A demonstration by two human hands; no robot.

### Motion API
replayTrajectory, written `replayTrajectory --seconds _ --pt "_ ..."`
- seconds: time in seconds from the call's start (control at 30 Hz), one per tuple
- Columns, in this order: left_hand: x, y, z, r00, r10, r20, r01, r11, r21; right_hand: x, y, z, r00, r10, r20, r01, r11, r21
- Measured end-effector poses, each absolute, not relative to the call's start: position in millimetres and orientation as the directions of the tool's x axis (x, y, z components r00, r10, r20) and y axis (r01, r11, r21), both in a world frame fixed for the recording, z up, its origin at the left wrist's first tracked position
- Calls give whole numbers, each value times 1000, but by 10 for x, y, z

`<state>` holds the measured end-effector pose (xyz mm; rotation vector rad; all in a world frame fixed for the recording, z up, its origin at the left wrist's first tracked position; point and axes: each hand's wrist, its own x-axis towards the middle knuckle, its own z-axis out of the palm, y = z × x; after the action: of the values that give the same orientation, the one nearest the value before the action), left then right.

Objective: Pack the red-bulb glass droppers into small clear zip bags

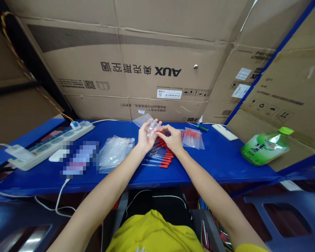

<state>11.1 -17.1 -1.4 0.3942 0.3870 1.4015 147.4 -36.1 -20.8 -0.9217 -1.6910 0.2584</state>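
Note:
My left hand (146,137) holds a small clear plastic bag (146,122) up above the blue table (220,161), fingers closed on it. Close beside it, my right hand (172,139) pinches the same bag at its opening; whether it also holds a dropper I cannot tell. Under both hands lies a row of several clear droppers with red bulbs (161,157). A filled bag of red-tipped droppers (192,138) lies just right of my right hand. To the left of my left hand sits a pile of empty clear bags (114,152).
A white power strip (51,144) with cables runs along the table's left. A green bottle (265,147) lies on its side at the right. A green-handled screwdriver (201,127) and a white flat device (225,132) lie at the back. Cardboard boxes (136,66) wall the rear.

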Motion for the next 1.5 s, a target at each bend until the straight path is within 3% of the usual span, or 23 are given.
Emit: replayTrajectory --seconds 0.27,0.47,0.8,1.03,1.23,1.37,1.5 --pt "142 -170 -27 121 992 -22 -882 117 456 1444 -342 -261 -182 671 719 488 697 -526" --pt "195 -217 1 119 992 -31 -885 120 450 1440 -348 -260 -108 722 683 506 631 -587" --pt "228 -238 -15 142 990 -9 -887 132 443 1430 -348 -257 -119 654 747 477 697 -535" --pt "179 -198 -31 118 993 -3 -903 109 416 1420 -384 -232 -251 692 677 494 693 -525" --pt "116 -158 -13 94 995 27 -925 77 373 1443 -384 -197 -378 633 676 459 762 -457" --pt "30 -120 40 47 998 34 -947 33 320 1572 -331 -148 -301 634 712 499 741 -449" --pt "-86 -65 78 7 1000 13 -969 4 247 1838 -247 -127 -216 709 672 660 612 -435"
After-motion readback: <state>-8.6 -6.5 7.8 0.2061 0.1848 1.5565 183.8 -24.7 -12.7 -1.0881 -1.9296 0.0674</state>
